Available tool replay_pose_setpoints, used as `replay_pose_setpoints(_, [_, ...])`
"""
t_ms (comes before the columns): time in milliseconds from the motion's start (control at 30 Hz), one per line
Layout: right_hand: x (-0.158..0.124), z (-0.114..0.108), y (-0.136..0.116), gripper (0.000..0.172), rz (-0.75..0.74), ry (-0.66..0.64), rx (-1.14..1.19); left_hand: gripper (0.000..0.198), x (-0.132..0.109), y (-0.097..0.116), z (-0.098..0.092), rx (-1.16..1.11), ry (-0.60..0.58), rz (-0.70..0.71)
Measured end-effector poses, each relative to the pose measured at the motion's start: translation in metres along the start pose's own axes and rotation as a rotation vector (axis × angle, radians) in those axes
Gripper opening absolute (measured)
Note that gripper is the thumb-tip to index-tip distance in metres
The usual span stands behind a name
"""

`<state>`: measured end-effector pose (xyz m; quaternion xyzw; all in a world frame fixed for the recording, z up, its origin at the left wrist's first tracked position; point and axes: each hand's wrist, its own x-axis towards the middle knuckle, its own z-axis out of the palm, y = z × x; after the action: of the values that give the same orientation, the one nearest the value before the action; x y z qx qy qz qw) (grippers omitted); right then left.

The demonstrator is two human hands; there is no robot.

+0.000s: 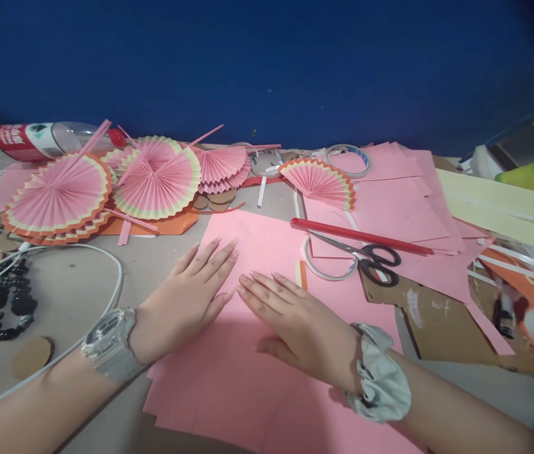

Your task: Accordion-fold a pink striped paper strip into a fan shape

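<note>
Pink paper sheets (229, 391) lie in a loose stack in front of me. My left hand (188, 293) rests flat over the stack's left edge, fingers stretched out and pointing away. Opposite it, my right hand (290, 321) lies palm down on the pink paper with its fingers extended toward the left. The fingertips of both hands are close together but apart. Just beyond the right hand are a small striped paper strip (301, 275), a roll of tape (308, 265) and black-handled scissors (365, 257). A red stick-like tool (361, 236) lies behind the scissors.
Pleated round paper fans (58, 189) sit at the back left before a plastic bottle (25, 142). A half-open fan (318, 183) lies at the back middle. Cardboard (446, 321) and paper scraps cover the right. A white cable (118, 265) and black beads (9, 302) are at left.
</note>
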<state>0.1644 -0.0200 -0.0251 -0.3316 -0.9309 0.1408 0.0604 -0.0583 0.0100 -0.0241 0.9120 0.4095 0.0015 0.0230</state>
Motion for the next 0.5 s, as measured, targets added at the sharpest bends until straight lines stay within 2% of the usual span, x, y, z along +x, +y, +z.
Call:
replay_pose_setpoints(333, [0.000, -0.006, 0.022, 0.052, 0.311, 0.078, -0.172, 0.061, -0.003, -0.002, -0.005, -0.120, -0.051, -0.026])
replay_pose_setpoints(500, [-0.001, -0.011, 0.019, 0.053, 0.287, 0.051, -0.098, 0.059, -0.001, -0.004, -0.012, -0.284, 0.017, -0.123])
